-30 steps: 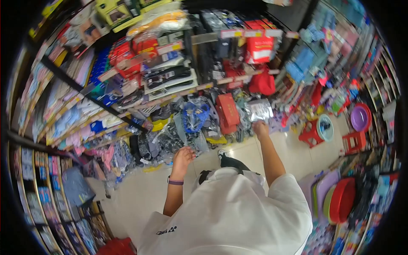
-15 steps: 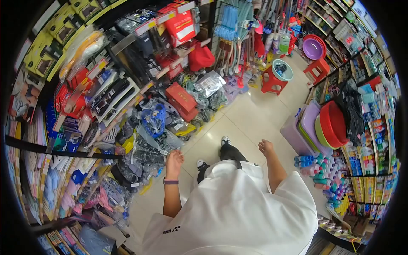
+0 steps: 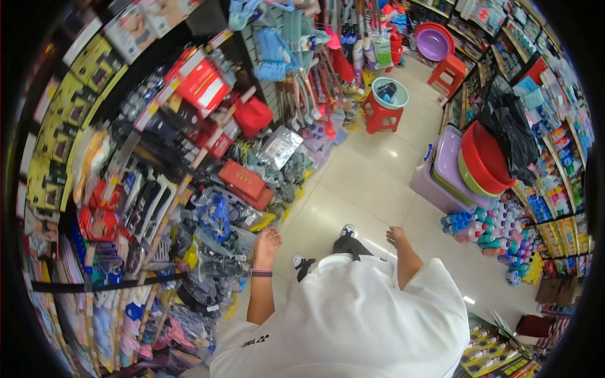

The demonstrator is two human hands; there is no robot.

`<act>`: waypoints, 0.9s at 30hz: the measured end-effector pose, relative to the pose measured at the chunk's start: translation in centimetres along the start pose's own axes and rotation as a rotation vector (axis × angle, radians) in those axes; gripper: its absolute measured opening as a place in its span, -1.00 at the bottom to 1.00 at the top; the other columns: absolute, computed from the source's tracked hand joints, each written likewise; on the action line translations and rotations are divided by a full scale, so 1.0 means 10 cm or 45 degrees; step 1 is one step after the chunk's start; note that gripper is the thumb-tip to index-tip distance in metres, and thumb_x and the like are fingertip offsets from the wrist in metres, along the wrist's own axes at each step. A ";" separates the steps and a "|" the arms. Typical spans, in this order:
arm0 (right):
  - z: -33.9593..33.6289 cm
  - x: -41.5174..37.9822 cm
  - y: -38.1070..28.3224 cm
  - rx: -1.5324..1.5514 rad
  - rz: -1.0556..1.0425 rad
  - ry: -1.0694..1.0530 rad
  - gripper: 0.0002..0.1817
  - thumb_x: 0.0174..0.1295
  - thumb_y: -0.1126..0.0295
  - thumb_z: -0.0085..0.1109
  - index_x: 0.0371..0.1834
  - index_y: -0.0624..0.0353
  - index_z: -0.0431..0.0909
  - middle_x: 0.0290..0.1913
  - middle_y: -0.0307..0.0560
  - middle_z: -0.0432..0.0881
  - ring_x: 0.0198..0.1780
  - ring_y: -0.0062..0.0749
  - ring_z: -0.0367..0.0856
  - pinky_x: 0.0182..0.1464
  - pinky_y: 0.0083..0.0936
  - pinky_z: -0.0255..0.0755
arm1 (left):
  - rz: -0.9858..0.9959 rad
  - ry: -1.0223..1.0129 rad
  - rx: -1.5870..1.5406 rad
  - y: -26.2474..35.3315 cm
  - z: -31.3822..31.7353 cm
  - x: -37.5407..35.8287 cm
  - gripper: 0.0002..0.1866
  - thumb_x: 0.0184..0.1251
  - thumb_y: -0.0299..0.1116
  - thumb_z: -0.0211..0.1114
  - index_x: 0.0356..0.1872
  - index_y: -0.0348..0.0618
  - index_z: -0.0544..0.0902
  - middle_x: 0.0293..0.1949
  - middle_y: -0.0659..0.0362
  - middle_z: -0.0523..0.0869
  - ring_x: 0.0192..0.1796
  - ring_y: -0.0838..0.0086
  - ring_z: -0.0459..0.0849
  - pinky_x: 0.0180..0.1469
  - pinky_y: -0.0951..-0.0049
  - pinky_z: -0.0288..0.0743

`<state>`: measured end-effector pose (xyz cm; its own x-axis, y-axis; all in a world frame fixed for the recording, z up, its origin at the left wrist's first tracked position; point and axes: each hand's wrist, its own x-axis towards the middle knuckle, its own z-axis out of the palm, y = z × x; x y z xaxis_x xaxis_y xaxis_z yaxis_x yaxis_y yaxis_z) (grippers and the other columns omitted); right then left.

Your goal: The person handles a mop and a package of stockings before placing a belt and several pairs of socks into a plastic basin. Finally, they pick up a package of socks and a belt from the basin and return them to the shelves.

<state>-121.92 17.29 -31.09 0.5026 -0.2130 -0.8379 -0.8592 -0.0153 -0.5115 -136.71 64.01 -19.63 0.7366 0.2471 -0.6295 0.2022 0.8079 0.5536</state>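
My left hand (image 3: 267,247) hangs in front of me with its fingers loosely apart and nothing in it. It is nearest to the bagged goods (image 3: 233,246) heaped along the floor, without visibly touching them. My right hand (image 3: 396,237) hangs over the tiled floor (image 3: 353,195), fingers partly spread, also holding nothing. Farther to its right stand purple plastic bins (image 3: 435,183) and a cluster of coloured bottles (image 3: 482,233).
A red stool (image 3: 382,118) holds a pale blue basin (image 3: 399,92) ahead. Another red stool (image 3: 449,74) stands beyond, near a purple basin (image 3: 433,44). Red tubs (image 3: 488,154) lean by the bins. Crowded shelves line both sides; red boxes (image 3: 244,181) lie at left.
My view has shifted forward and turned slightly, so the stool and basin sit farther left. One foot has changed position. Both hands stay free, hanging at my sides.
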 end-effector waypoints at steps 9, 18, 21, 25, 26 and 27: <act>-0.70 0.49 -0.01 0.303 0.067 0.165 -0.67 0.14 0.32 -0.01 -0.01 0.13 0.40 -0.19 -0.03 0.56 -0.19 -0.29 0.53 -0.15 -0.32 0.44 | -0.291 -0.133 0.458 -0.60 1.51 0.91 -0.77 0.27 -0.25 0.03 -0.17 -0.13 0.47 -0.30 0.14 0.59 -0.30 0.36 0.57 -0.21 0.38 0.46; -1.15 0.53 0.28 0.429 0.243 0.192 -0.68 0.18 0.32 -0.03 -0.02 0.18 0.40 -0.14 0.02 0.55 -0.16 -0.22 0.53 -0.14 -0.32 0.45 | -0.325 -0.244 0.672 -0.95 2.72 1.35 -0.76 0.28 -0.27 -0.01 -0.17 -0.17 0.49 -0.33 0.18 0.59 -0.31 0.41 0.58 -0.23 0.43 0.46; -1.26 0.52 0.31 0.459 0.282 0.224 -0.68 0.18 0.32 -0.03 -0.02 0.18 0.40 -0.13 0.02 0.54 -0.17 -0.23 0.54 -0.17 -0.36 0.46 | -0.325 -0.275 0.717 -1.03 2.93 1.46 -0.77 0.27 -0.27 0.00 -0.17 -0.16 0.49 -0.34 0.18 0.59 -0.31 0.42 0.58 -0.23 0.43 0.46; -1.35 0.53 0.27 0.527 0.320 0.263 -0.66 0.17 0.32 -0.02 0.00 0.17 0.39 -0.13 0.02 0.54 -0.17 -0.25 0.54 -0.19 -0.40 0.47 | -0.351 -0.307 0.744 -1.09 3.15 1.65 -0.78 0.25 -0.27 0.02 -0.18 -0.15 0.49 -0.35 0.18 0.59 -0.32 0.42 0.58 -0.24 0.43 0.46; -1.36 0.55 0.24 0.524 0.324 0.270 -0.66 0.17 0.32 -0.02 0.00 0.17 0.39 -0.13 0.02 0.54 -0.17 -0.25 0.54 -0.19 -0.40 0.47 | -0.359 -0.306 0.741 -1.10 3.20 1.71 -0.78 0.25 -0.27 0.02 -0.18 -0.15 0.49 -0.35 0.18 0.59 -0.32 0.42 0.58 -0.24 0.43 0.46; -1.37 0.57 0.21 0.541 0.320 0.257 -0.67 0.18 0.32 -0.02 0.01 0.17 0.38 -0.13 0.01 0.55 -0.16 -0.25 0.54 -0.19 -0.40 0.48 | -0.365 -0.319 0.748 -1.10 3.25 1.77 -0.78 0.25 -0.27 0.02 -0.18 -0.15 0.49 -0.35 0.18 0.59 -0.32 0.42 0.58 -0.23 0.43 0.46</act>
<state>-122.16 2.70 -34.27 0.2219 -0.3437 -0.9125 -0.8149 0.4485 -0.3671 -104.89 42.09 -19.17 0.7142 -0.1207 -0.6894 0.6744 0.3823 0.6317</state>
